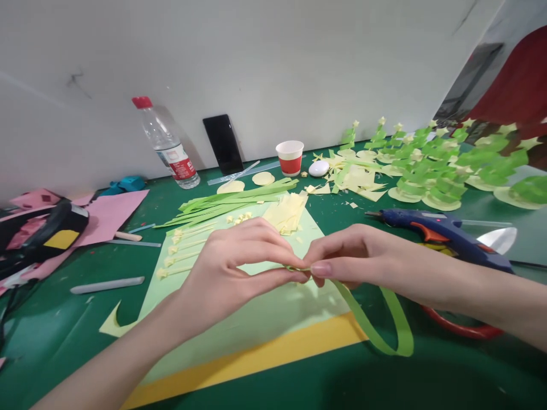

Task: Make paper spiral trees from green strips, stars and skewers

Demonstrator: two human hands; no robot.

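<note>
My left hand (252, 256) and my right hand (342, 259) meet over a light green paper sheet (256, 324). Both pinch the end of a green paper strip (399, 324), whose long tail loops down below my right hand. The fingertips partly hide the pinched end. Left of my left hand lie several pale yellow paper stems with small stars (179, 259). Beyond my hands sit a stack of pale yellow paper strips (288, 212) and a bundle of green paper strips (226, 199).
At right lie a blue glue gun (440, 230) and red-handled scissors (465, 327). Finished green paper plants (444, 165) stand behind them. A water bottle (171, 148), phone (223, 143) and paper cup (290, 159) are near the wall. Pink paper (113, 216) is at left.
</note>
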